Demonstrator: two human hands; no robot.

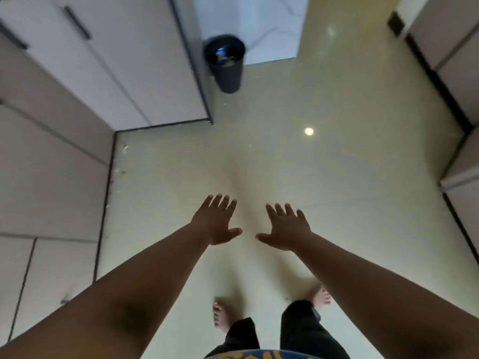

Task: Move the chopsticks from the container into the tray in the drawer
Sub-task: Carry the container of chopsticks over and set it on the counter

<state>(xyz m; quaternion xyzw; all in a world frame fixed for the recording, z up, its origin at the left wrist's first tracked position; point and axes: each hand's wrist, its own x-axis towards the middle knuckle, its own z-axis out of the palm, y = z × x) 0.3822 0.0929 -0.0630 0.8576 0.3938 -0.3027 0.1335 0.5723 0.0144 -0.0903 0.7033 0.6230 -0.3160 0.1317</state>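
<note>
Chopsticks, container, drawer and tray lie somewhere outside what I can see from here, so I cannot place them relative to either of my hands; what lies before me is only floor and cabinet fronts. My left hand is stretched out in front of me, palm down, fingers spread and thumb pointing inward, grasping nothing; my right hand mirrors it just beside, fingers splayed, thumb turned toward the left one, likewise free of any object; the two thumbs are near each other but apart. Both bare forearms run from the lower corners up to the hands. Beneath them is a pale glossy floor with a round spot of reflected light on it; small specks lie along the foot of the cabinets, though the blur keeps me from saying what they are. To my left stand light cabinets with dark seams, and further up a white door front with a long dark handle. Well ahead of my hands, at the corner of that cabinet run, stands a dark round bin, and it seems to hold some litter. More pale cabinet fronts line the right edge. Below my arms I see my bare feet and dark trouser legs.
</note>
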